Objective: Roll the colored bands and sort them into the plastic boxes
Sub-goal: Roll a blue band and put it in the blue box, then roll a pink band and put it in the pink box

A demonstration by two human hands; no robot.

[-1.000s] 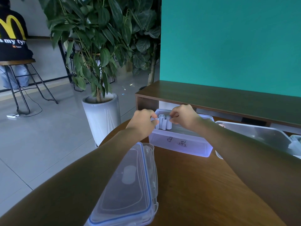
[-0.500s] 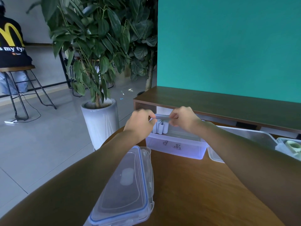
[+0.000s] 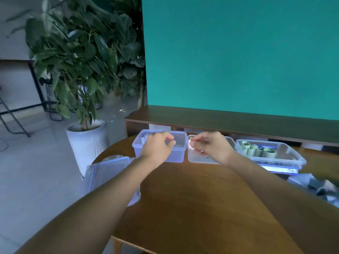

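Observation:
Three clear plastic boxes stand in a row at the table's far edge. The left box (image 3: 177, 157) holds white rolled bands (image 3: 144, 139), mostly hidden behind my left hand (image 3: 157, 146), which hovers over it with loosely curled fingers and nothing in it. My right hand (image 3: 211, 146) hangs over the middle box (image 3: 201, 160), fingers loosely curled, and I see no band in it. A pink roll (image 3: 190, 143) shows at that box's left wall. The right box (image 3: 293, 158) holds several green rolled bands (image 3: 267, 152).
Clear lids with blue seals (image 3: 108, 171) lie stacked at the table's left edge. A dark wooden shelf (image 3: 229, 121) runs behind the boxes below a teal wall. A potted plant (image 3: 88, 142) stands on the floor to the left. Blurred grey objects (image 3: 315, 184) sit at the right edge.
Both hands have let go of the white rolls in the left box and drawn back. My right hand has shifted right over the middle box. The view has swung right.

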